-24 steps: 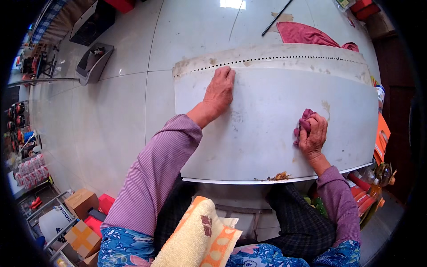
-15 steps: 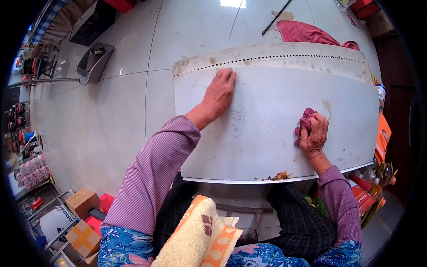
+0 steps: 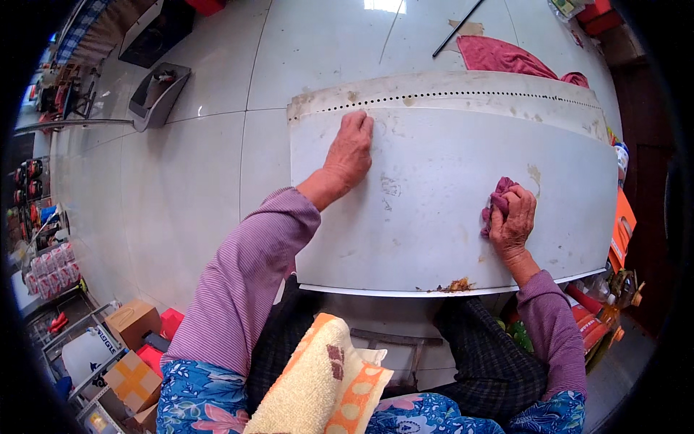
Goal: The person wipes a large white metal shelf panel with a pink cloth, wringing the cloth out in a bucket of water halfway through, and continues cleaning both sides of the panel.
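Observation:
A wide white panel [image 3: 434, 239] lies across in front of me, smudged in several places. A brown, crusty stain [image 3: 457, 286] sits at its near edge. My left hand [image 3: 348, 150] is closed at the panel's far edge, left of the middle, its fingers bent over that edge; the fingertips are hidden. My right hand [image 3: 515, 223] is bunched around a crumpled dark pink cloth [image 3: 497, 204] and presses it on the panel's right part, just below a tan smear [image 3: 534, 173]. Beyond the far edge shows a stained strip with a row of small holes [image 3: 434, 95].
A cream and orange towel [image 3: 311, 376] hangs close before me. On the tiled floor lie a red cloth [image 3: 499, 56], a black rod [image 3: 457, 29] and a grey dustpan [image 3: 163, 98]. Cardboard boxes [image 3: 134, 380] stand lower left; bottles [image 3: 614, 311] crowd the right.
My left hand has slid a little to the left along the panel's far edge. The right hand and its cloth stay at nearly the same spot on the panel.

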`<state>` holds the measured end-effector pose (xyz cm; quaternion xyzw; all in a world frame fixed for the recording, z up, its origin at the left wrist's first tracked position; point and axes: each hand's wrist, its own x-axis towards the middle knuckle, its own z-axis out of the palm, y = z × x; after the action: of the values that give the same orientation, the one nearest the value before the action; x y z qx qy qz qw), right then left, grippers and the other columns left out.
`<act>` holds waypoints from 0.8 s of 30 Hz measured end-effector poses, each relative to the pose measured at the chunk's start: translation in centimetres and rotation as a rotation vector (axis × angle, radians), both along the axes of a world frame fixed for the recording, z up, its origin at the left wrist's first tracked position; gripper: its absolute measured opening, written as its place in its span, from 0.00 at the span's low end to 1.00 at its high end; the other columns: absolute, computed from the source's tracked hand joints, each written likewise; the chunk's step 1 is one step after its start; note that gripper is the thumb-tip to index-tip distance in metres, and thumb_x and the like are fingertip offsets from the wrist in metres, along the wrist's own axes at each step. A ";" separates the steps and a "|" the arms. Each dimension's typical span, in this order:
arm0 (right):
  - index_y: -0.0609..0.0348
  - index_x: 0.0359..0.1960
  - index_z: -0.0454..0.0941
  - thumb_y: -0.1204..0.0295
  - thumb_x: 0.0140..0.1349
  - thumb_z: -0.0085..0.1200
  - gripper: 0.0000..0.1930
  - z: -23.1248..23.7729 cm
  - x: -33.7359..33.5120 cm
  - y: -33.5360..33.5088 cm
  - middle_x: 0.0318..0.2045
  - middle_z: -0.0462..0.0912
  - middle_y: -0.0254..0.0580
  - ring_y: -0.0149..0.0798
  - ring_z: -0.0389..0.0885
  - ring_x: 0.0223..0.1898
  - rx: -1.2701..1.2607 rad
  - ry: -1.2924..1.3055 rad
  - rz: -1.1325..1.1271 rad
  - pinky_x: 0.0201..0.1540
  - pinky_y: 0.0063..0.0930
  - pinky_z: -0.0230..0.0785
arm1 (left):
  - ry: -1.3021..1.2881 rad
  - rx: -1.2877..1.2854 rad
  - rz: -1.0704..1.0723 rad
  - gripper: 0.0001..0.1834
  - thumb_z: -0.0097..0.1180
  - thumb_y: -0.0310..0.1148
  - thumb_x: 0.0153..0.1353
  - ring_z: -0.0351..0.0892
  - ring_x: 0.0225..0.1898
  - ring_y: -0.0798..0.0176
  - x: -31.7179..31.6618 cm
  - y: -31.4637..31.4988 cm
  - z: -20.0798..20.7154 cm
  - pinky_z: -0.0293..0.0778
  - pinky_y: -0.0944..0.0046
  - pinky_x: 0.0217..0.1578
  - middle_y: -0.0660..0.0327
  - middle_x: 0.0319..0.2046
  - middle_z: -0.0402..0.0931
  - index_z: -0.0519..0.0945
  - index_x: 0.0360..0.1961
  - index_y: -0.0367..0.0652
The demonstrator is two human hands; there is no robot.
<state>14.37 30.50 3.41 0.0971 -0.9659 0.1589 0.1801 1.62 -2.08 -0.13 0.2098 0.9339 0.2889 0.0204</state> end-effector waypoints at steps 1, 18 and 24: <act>0.56 0.39 0.73 0.76 0.49 0.56 0.13 0.3 0.0 0.0 0.42 0.71 0.47 0.54 0.68 0.46 0.005 0.001 0.009 0.52 0.47 0.61 | 0.051 0.008 0.001 0.25 0.46 0.13 0.45 0.61 0.56 0.44 -0.1 -0.2 -0.2 0.63 0.57 0.58 0.45 0.51 0.63 0.67 0.49 0.31; 0.57 0.38 0.72 0.75 0.50 0.56 0.12 -0.1 0.0 -0.1 0.43 0.71 0.48 0.55 0.69 0.46 0.009 0.000 -0.008 0.52 0.46 0.62 | 0.043 0.039 -0.081 0.21 0.45 0.15 0.50 0.63 0.55 0.43 1.1 -1.9 0.0 0.63 0.56 0.57 0.44 0.50 0.65 0.69 0.49 0.31; 0.56 0.39 0.72 0.75 0.50 0.56 0.13 0.0 -0.1 0.2 0.43 0.71 0.48 0.55 0.69 0.46 0.017 0.008 0.000 0.52 0.46 0.61 | 0.007 0.043 -0.064 0.20 0.44 0.16 0.52 0.63 0.54 0.42 1.4 -2.3 0.2 0.64 0.55 0.56 0.44 0.50 0.65 0.69 0.48 0.32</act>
<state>14.28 30.66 3.37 0.0991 -0.9665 0.1500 0.1834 2.98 -4.39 0.05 0.2408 0.9203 0.3074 0.0220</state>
